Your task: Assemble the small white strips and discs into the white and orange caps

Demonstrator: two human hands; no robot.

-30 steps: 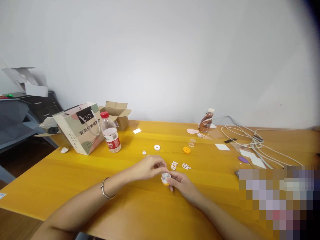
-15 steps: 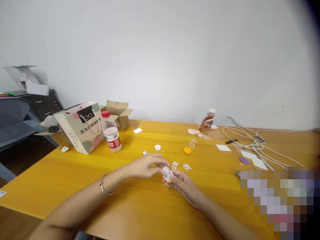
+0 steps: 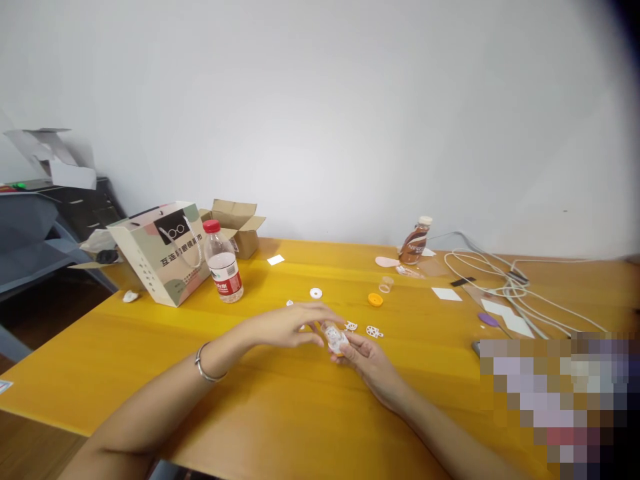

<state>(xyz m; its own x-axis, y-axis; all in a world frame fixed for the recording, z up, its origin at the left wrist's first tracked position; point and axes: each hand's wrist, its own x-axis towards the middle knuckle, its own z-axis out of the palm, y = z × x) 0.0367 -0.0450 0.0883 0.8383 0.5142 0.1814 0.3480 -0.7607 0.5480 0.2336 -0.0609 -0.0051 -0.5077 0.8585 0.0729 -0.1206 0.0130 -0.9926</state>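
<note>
Both my hands meet over the middle of the yellow table (image 3: 150,373). My right hand (image 3: 367,360) is closed around a small white and orange plastic piece (image 3: 336,340). My left hand (image 3: 290,327), with a metal bangle on its wrist, touches the same piece with its fingertips, fingers loosely stretched. Just beyond lie small white wheel-shaped parts (image 3: 373,331) and another white part (image 3: 350,326). A white ring (image 3: 315,293) and an orange cap (image 3: 375,299) lie farther back.
A water bottle with a red cap (image 3: 223,263), a paper gift bag (image 3: 160,257) and an open cardboard box (image 3: 237,223) stand at the left back. A brown drink bottle (image 3: 414,243), white cables (image 3: 505,280), paper slips (image 3: 446,293) and a purple piece (image 3: 487,320) sit right.
The small piece has been lifted slightly and turned in my right hand. My left hand's fingers have stretched out over it. The view shifted a little.
</note>
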